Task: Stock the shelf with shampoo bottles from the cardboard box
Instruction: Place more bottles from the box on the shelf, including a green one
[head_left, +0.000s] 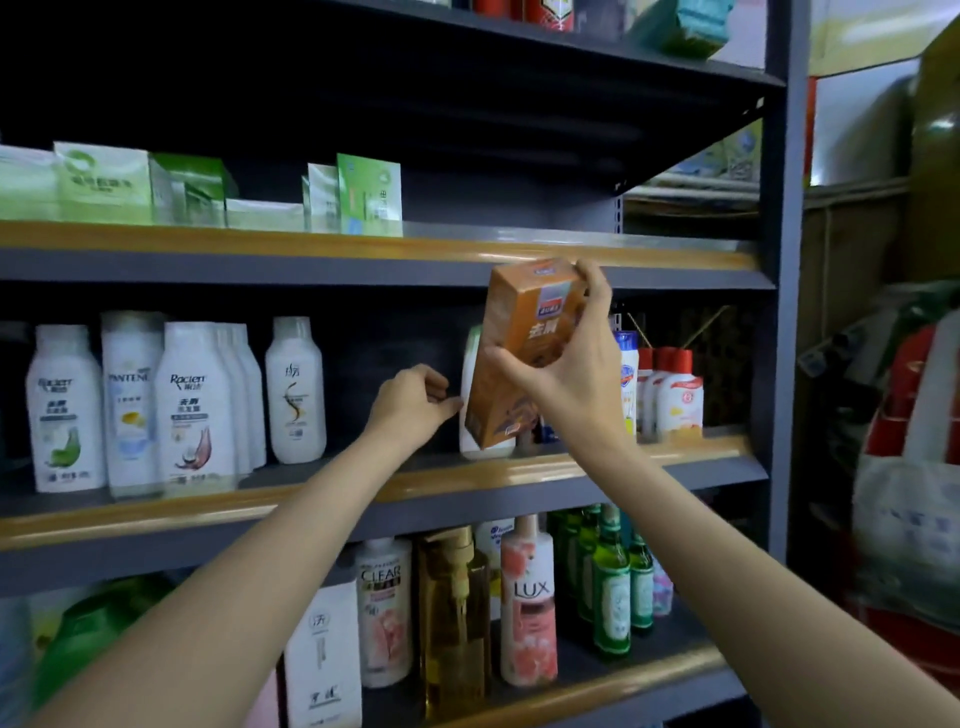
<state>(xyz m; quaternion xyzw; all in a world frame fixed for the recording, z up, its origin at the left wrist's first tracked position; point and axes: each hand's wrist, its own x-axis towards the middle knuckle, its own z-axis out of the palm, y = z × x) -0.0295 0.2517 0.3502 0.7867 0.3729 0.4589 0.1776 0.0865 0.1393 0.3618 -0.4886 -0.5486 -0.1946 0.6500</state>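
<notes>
My right hand (576, 358) grips an orange-brown shampoo carton (519, 353), tilted, in front of the middle shelf (311, 499). A white bottle (470, 426) stands right behind the carton, mostly hidden by it. My left hand (413, 402) is just left of the carton with curled fingers, its fingertips near the white bottle's side; contact cannot be judged. White shampoo bottles (195, 410) stand in a row at the shelf's left. A gap lies between them and the carton. The cardboard box is out of view.
Red-capped white bottles (675, 395) and a blue-capped one stand at the shelf's right end. Green-and-white boxes (369, 192) sit on the shelf above. Below are a LUX bottle (530, 603), a CLEAR bottle, a golden pump bottle and green glass bottles (613, 587). Bags hang at right.
</notes>
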